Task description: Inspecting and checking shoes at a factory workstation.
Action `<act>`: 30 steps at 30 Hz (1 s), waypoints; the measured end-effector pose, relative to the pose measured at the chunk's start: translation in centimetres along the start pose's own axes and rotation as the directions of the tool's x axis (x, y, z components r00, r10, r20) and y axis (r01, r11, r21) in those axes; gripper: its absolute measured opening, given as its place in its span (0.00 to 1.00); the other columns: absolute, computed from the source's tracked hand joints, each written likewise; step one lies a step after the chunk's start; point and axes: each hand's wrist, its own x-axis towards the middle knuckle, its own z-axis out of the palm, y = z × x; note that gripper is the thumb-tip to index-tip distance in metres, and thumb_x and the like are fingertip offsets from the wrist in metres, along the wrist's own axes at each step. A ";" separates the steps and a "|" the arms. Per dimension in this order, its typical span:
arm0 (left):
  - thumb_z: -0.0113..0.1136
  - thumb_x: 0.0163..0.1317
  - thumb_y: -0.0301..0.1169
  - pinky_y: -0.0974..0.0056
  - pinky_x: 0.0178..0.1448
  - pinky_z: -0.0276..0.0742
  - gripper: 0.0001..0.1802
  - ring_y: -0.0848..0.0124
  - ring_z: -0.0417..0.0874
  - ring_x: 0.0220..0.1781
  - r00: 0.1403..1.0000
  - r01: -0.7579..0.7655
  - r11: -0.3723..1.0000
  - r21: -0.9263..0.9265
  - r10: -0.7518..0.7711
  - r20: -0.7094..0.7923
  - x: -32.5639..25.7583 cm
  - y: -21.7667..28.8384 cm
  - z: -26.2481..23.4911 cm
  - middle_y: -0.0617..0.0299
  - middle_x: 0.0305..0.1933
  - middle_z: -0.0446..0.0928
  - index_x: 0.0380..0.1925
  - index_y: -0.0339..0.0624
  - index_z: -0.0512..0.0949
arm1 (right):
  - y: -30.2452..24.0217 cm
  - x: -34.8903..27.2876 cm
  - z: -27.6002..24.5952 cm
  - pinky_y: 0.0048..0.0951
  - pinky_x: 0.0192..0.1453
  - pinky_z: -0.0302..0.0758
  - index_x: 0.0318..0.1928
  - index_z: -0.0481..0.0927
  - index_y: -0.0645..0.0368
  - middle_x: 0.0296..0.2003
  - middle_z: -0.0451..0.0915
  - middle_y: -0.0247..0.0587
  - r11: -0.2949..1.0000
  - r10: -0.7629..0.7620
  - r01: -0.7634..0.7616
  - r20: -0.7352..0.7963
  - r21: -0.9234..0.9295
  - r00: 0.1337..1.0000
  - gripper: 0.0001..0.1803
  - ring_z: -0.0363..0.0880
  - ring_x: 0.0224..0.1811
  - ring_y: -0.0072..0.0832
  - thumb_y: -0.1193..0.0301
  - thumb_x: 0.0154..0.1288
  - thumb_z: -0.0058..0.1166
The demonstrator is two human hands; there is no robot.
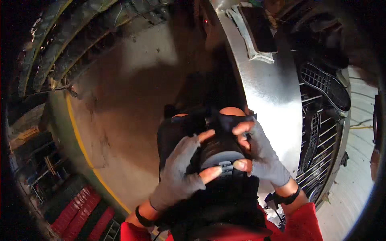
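Grey fingerless gloves (171, 180) covered your left hand (183, 164) and right hand (263, 156), equally near as they grasped from either side a black rounded piece with a curved grey rim (220, 149), its long axis unclear, just off the left edge of the silver metal worktop (267, 86).

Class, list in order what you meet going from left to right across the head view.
Long red strips, grey-gloved left hand, black rounded item with a curved grey band, grey-gloved right hand, black lattice-patterned shoe sole.
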 end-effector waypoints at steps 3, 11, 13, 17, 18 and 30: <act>0.78 0.62 0.43 0.59 0.68 0.75 0.42 0.60 0.80 0.64 0.998 0.021 0.983 -0.183 -0.011 0.054 -0.8 -1.4 0.1 0.48 0.62 0.78 0.70 0.31 0.73 | -1.2 1.0 0.2 0.39 0.68 0.70 0.68 0.76 0.56 0.54 0.80 0.40 0.997 -0.014 0.017 0.040 -0.077 0.999 0.36 0.72 0.60 0.34 0.59 0.63 0.74; 0.67 0.57 0.73 0.54 0.78 0.67 0.62 0.58 0.70 0.77 0.970 -0.214 0.792 -0.572 0.102 -0.222 -6.5 -0.3 1.9 0.49 0.76 0.69 0.74 0.31 0.69 | -6.5 -7.0 2.2 0.43 0.60 0.74 0.72 0.76 0.61 0.45 0.79 0.46 0.847 -0.371 0.428 0.226 -0.314 0.901 0.49 0.80 0.50 0.42 0.50 0.53 0.78; 0.67 0.56 0.75 0.54 0.78 0.67 0.63 0.59 0.72 0.75 0.992 -0.105 0.876 -0.472 0.128 0.017 -9.7 -5.4 4.7 0.50 0.74 0.72 0.75 0.31 0.67 | -7.2 -10.3 2.0 0.37 0.54 0.70 0.74 0.77 0.58 0.41 0.72 0.41 0.824 -0.437 0.500 0.262 -0.267 0.861 0.51 0.75 0.45 0.39 0.49 0.52 0.79; 0.78 0.60 0.51 0.53 0.84 0.61 0.54 0.58 0.65 0.82 0.922 0.271 0.876 -0.399 -0.117 0.369 -12.7 -8.4 7.1 0.50 0.81 0.65 0.81 0.44 0.61 | -5.8 -13.4 2.3 0.30 0.59 0.65 0.77 0.72 0.59 0.43 0.67 0.31 0.928 -0.342 0.345 0.046 -0.139 0.939 0.55 0.69 0.50 0.30 0.44 0.54 0.77; 0.78 0.60 0.51 0.53 0.84 0.61 0.54 0.58 0.65 0.82 0.918 0.246 0.891 -0.381 -0.087 0.388 -12.7 -8.1 7.0 0.50 0.81 0.65 0.81 0.44 0.61 | -6.7 -14.6 2.6 0.32 0.67 0.68 0.80 0.67 0.61 0.50 0.73 0.34 0.943 -0.314 0.304 -0.059 -0.138 0.947 0.57 0.74 0.57 0.32 0.32 0.64 0.64; 0.71 0.60 0.35 0.40 0.70 0.75 0.17 0.50 0.82 0.66 0.493 -0.740 0.261 0.620 0.838 0.235 -15.6 11.3 -0.4 0.64 0.62 0.83 0.50 0.61 0.83 | -4.5 -19.6 5.5 0.31 0.76 0.67 0.77 0.69 0.64 0.69 0.76 0.43 0.871 -0.167 0.192 -0.094 0.452 0.981 0.42 0.73 0.70 0.26 0.41 0.81 0.47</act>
